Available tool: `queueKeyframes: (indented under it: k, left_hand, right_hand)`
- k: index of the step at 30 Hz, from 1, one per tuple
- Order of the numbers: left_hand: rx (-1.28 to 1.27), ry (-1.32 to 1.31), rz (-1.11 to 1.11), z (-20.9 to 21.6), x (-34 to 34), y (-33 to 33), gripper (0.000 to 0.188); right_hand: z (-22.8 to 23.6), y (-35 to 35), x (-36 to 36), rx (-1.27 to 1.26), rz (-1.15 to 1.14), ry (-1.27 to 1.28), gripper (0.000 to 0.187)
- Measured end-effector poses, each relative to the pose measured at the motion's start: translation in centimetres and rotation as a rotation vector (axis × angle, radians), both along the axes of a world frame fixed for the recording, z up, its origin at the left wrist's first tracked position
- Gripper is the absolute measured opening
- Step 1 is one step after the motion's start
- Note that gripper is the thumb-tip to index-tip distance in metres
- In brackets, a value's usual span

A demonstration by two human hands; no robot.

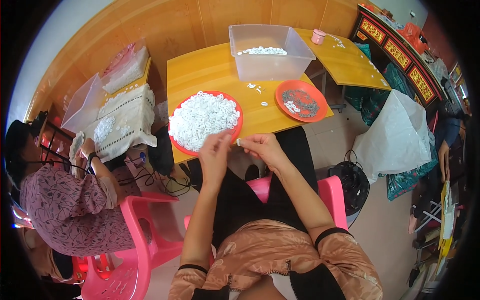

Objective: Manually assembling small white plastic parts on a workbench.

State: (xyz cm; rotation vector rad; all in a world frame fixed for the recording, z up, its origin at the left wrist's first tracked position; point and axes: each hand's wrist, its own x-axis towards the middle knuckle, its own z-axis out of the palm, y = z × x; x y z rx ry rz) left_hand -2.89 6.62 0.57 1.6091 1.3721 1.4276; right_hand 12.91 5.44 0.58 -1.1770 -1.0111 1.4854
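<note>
My right hand [267, 150] pinches a small white plastic piece [238, 142] between thumb and fingertips, just off the table's near edge. Close beside it, my left hand [215, 156] is raised with its fingers curled together at the near rim of a red plate. Whatever those fingers hold, if anything, is too small to make out. A big heap of white oval plastic pieces [205, 119] fills this red plate [241, 116]. To the right, an orange-red plate [316, 116] bears many small grey metal parts [302, 100] and several white pieces.
A clear plastic bin [272, 65] with white pieces stands at the table's [200, 67] far side. Loose white pieces lie between bin and plates. At left, another person [75, 210] works at a cloth-covered table [135, 112]. A white sack [392, 132] and black fan [349, 182] stand right.
</note>
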Motion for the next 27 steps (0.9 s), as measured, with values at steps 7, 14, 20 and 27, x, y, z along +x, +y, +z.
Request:
queueKeyframes:
  k: [7,14,20,27]
  left_hand:
    - [-0.383,-0.653,-0.277,-2.5,0.7,-1.8,0.017]
    - [-0.408,-0.756,-0.181,-3.7,0.0,-1.7,0.016]
    - [-0.275,-0.715,-0.084,-3.2,-1.2,-1.5,0.014]
    - [-0.403,-0.878,-0.172,-2.7,-2.0,-1.1,0.016]
  right_hand:
    - [-1.4,-0.3,-1.1,0.027,0.084,0.041,0.018]
    - [-2.0,0.6,-1.0,0.151,0.074,-0.18,0.017]
    - [1.2,7.3,-0.1,0.529,0.075,-0.969,0.01]
    - [1.3,11.3,-1.4,0.643,0.526,-1.376,0.006]
